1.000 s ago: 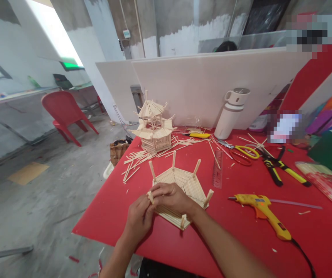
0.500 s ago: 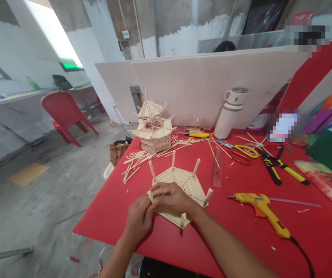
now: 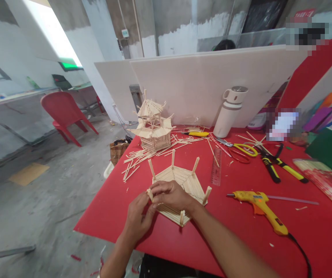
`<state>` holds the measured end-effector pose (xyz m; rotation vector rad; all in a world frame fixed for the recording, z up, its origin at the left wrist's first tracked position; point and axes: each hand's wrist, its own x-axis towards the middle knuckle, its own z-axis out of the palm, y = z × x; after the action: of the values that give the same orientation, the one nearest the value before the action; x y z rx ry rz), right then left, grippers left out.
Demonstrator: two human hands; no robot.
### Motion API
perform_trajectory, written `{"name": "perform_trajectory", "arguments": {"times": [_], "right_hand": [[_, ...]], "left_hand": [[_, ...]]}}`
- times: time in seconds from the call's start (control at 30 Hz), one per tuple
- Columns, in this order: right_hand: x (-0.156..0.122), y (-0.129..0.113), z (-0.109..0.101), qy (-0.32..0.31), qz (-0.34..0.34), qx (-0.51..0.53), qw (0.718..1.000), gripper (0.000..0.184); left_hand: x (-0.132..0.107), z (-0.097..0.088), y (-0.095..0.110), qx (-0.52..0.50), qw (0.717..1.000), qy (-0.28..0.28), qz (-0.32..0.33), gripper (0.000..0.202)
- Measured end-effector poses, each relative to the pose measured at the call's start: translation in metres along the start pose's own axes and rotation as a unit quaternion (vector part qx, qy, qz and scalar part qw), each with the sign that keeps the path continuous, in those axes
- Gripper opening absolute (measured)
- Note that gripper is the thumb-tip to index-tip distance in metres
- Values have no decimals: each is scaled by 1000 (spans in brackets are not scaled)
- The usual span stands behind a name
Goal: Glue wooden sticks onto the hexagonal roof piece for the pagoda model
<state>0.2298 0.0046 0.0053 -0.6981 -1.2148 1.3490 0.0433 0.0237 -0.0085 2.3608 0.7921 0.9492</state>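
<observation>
A hexagonal base of pale wooden sticks lies on the red table, with short stick posts standing at its corners. At its near-left corner both hands close around one upright post. My left hand pinches the post from the left and below. From the right, my right hand reaches over the base with its fingers pressed to the same post, hiding part of the base beneath. Behind the base stands a finished-looking stick pagoda with two tiers of roof.
Loose sticks lie around the pagoda. To the right are a yellow glue gun, a clear ruler, pliers, scissors, a yellow craft knife and a white flask. The table's left edge drops to the floor.
The view has shifted very slightly. Both hands stay at the same corner post, with hardly any visible movement.
</observation>
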Motion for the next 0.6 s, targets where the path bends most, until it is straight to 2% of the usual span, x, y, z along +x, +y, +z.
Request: {"name": "perform_trajectory", "arguments": {"times": [0.2, 0.33, 0.47, 0.6], "right_hand": [[-2, -1, 0, 18, 29, -16, 999, 30], [-5, -7, 0, 40, 44, 9, 998, 36], [-4, -11, -2, 52, 15, 52, 997, 48], [-12, -18, 0, 112, -26, 82, 990, 48]], "left_hand": [[1, 0, 3, -13, 999, 25, -24, 26], [2, -2, 7, -28, 997, 36, -57, 25], [2, -5, 6, -75, 993, 53, -69, 29], [4, -7, 5, -167, 979, 66, -92, 39]]}}
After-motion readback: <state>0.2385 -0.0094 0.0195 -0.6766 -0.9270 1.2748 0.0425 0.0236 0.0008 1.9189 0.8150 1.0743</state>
